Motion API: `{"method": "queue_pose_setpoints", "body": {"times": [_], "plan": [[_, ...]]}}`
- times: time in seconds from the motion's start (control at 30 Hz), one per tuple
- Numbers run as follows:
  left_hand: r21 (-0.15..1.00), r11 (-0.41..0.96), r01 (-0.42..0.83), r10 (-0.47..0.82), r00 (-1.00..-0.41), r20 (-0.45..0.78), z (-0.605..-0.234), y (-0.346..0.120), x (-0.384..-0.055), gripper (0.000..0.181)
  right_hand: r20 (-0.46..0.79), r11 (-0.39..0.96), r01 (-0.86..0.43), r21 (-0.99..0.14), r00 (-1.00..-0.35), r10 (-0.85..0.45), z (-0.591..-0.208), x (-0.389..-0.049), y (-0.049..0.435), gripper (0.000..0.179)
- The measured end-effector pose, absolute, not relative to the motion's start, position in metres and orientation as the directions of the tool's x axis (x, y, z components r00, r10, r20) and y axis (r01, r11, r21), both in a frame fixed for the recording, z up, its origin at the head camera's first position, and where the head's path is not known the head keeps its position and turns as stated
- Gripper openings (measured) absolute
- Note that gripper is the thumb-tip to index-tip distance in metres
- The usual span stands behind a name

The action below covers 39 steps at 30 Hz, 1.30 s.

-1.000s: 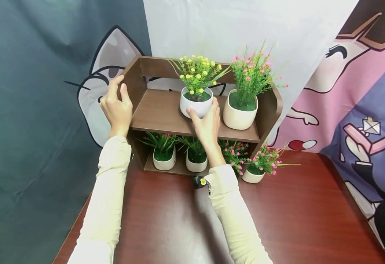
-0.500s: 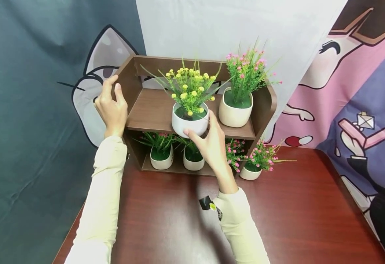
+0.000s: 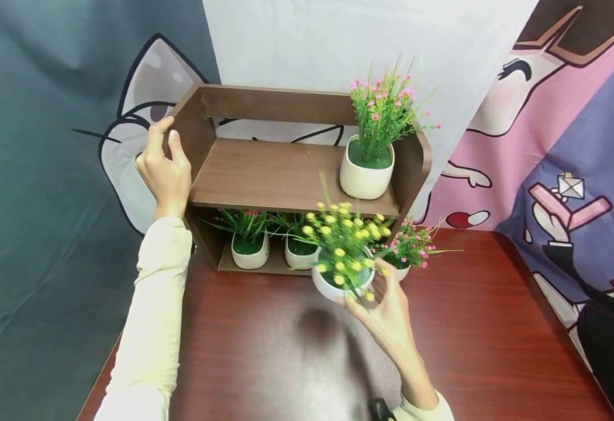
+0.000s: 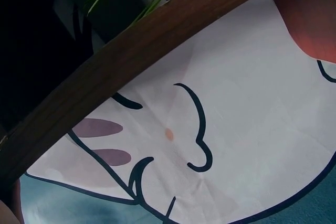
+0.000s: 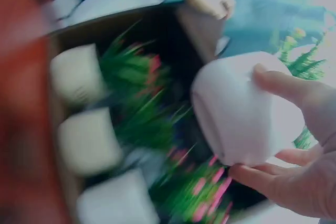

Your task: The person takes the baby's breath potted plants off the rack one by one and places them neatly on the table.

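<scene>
My right hand [image 3: 388,318] grips a round white flowerpot [image 3: 333,286] with a plant of yellow flowers [image 3: 344,240], held above the table in front of the shelf. In the right wrist view the pot [image 5: 241,108] shows from its side and base, thumb on one side and fingers on the other. My left hand [image 3: 165,166] rests at the left side panel of the brown two-tier shelf [image 3: 270,175], fingertips at its upper edge. A cream pot with pink flowers [image 3: 366,175] stands at the right end of the upper tier.
Several potted plants stand on the lower tier, among them a cream pot [image 3: 251,257] at its left. Another pink-flowered plant [image 3: 409,245] stands on the red-brown table [image 3: 475,327], right of the shelf. Printed cloths [image 3: 296,47] hang behind.
My right hand has taken the yellow-flowered pot off the upper tier and brought it forward, down and to the right. My left hand stays at the shelf's side panel.
</scene>
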<state>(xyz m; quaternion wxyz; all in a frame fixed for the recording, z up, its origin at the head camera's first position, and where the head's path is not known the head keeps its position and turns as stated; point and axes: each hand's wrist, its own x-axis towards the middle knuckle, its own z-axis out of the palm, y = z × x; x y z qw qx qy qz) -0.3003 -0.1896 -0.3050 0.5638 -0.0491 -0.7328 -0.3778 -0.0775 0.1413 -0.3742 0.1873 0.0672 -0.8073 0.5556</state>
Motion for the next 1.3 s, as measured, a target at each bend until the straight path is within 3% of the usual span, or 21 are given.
{"method": "queue_pose_setpoints", "body": {"times": [0.17, 0.33, 0.5, 0.7, 0.97, 1.1, 1.3], "plan": [[0.509, 0.702, 0.499, -0.362, -0.365, 0.858, -0.305, -0.194, -0.301, 0.028, 0.335, 0.408, -0.229, -0.884, -0.919, 0.210, -0.433, -0.063, 0.182, 0.079], [0.515, 0.696, 0.500, -0.371, -0.363, 0.855, -0.305, -0.199, -0.301, 0.027, 0.225, 0.373, -0.091, -0.923, -0.916, 0.332, -0.463, -0.049, 0.216, 0.080], [0.514, 0.696, 0.502, -0.369, -0.364, 0.855, -0.304, -0.199, -0.301, 0.028, 0.237, 0.446, -0.006, -0.895, -0.854, 0.463, -0.478, -0.040, 0.250, 0.079], [0.513, 0.701, 0.495, -0.361, -0.374, 0.854, -0.307, -0.197, -0.301, 0.028, 0.182, 0.421, 0.111, -0.900, -0.782, 0.596, -0.487, -0.038, 0.281, 0.082], [0.513, 0.705, 0.489, -0.360, -0.376, 0.854, -0.305, -0.194, -0.303, 0.028, 0.186, 0.404, 0.151, -0.902, -0.709, 0.680, -0.518, -0.065, 0.321, 0.085], [0.514, 0.701, 0.495, -0.359, -0.377, 0.854, -0.306, -0.193, -0.303, 0.028, 0.106, 0.350, 0.233, -0.907, -0.678, 0.727, -0.506, -0.082, 0.321, 0.086], [0.514, 0.693, 0.506, -0.361, -0.373, 0.855, -0.307, -0.190, -0.303, 0.028, 0.124, 0.382, 0.260, -0.887, -0.662, 0.739, -0.516, -0.114, 0.332, 0.084]]}}
